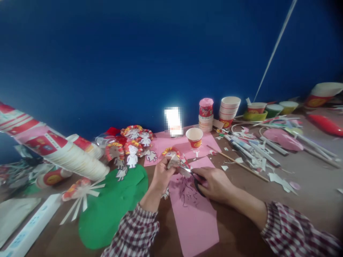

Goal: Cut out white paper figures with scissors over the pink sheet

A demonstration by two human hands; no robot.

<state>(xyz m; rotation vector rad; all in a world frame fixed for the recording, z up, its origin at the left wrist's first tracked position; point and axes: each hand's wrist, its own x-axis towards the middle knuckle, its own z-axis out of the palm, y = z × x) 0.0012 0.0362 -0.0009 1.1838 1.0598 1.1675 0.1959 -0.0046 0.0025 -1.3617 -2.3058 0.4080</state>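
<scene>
Left hand (162,175) pinched a paper piece (173,162) between thumb and fingers; right hand (218,185) gripped scissors (189,170), blades at the paper. The piece appeared light, thin and easily torn, best held by an edge clear of the blades. Beyond, the cup (194,142) bore a yellow emblem on red, lettering illegible.

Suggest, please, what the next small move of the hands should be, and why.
Probably a short, careful snip: the right hand could gently close the scissors, with the left hand steadying the pale paper piece. The blades look to be at the paper's edge, and the left fingers are close to them, so a small cut seems wiser than a long one.
</scene>
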